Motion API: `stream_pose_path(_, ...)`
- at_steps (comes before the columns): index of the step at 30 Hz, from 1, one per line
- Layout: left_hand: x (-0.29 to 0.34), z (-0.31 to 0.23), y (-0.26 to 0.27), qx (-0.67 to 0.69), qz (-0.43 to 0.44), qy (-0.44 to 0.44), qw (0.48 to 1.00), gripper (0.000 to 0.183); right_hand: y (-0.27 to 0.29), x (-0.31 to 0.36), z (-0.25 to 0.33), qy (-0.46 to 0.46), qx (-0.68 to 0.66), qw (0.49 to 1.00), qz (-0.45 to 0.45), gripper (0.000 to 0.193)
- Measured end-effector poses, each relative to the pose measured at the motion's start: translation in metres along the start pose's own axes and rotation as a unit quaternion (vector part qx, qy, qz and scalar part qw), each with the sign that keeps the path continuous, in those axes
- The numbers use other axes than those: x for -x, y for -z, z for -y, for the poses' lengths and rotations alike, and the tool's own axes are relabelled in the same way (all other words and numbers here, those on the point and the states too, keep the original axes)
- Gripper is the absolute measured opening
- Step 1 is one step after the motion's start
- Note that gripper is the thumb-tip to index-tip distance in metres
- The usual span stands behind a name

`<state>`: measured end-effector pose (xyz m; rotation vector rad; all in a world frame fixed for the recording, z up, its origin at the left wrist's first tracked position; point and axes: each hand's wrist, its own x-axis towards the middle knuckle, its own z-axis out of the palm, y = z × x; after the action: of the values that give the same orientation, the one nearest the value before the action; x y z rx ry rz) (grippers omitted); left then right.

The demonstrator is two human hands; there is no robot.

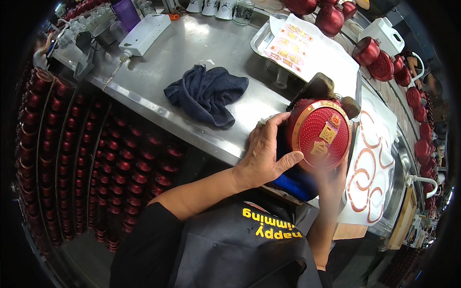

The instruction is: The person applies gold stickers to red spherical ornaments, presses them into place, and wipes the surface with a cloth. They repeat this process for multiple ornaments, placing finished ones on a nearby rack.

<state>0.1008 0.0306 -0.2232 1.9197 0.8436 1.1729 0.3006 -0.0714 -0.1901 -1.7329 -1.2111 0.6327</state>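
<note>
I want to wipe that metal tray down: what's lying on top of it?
White paper with orange-red designs lies on the metal tray. Anything under the paper is covered and cannot be seen.

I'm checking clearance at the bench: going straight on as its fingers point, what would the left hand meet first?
The red jar with gold decals: the left hand already appears to be against its rim. Beyond that, depth is unclear.

My right grip (331,181) is blurred, its fingers partly hidden behind the pot (311,132). The top edge cuts off another pot (301,6).
</note>
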Motion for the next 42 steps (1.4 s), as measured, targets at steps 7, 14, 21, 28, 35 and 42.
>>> stream_pose_path(7,0.000,0.005,0.002,0.095,0.019,0.015,0.995,0.084,-0.002,0.000,0.005,0.013,-0.009,1.000,-0.004,0.111)
stream_pose_path(14,0.001,0.004,0.003,0.076,0.019,0.018,0.997,0.083,-0.002,0.001,0.006,0.011,-0.017,1.000,-0.005,0.111)
stream_pose_path(21,0.002,-0.005,0.002,-0.017,0.007,0.006,1.000,0.090,-0.002,0.001,0.007,-0.003,-0.027,1.000,-0.002,0.111)
stream_pose_path(28,0.001,-0.005,0.002,-0.001,0.013,0.012,1.000,0.090,-0.002,0.001,0.007,0.013,-0.012,1.000,-0.005,0.111)
stream_pose_path(35,0.000,-0.006,0.002,0.009,0.008,0.015,1.000,0.087,-0.001,0.002,0.004,0.001,-0.008,1.000,-0.005,0.110)
stream_pose_path(42,-0.002,-0.006,0.002,0.002,0.009,0.011,1.000,0.083,0.000,0.001,0.002,0.006,-0.010,1.000,-0.003,0.108)
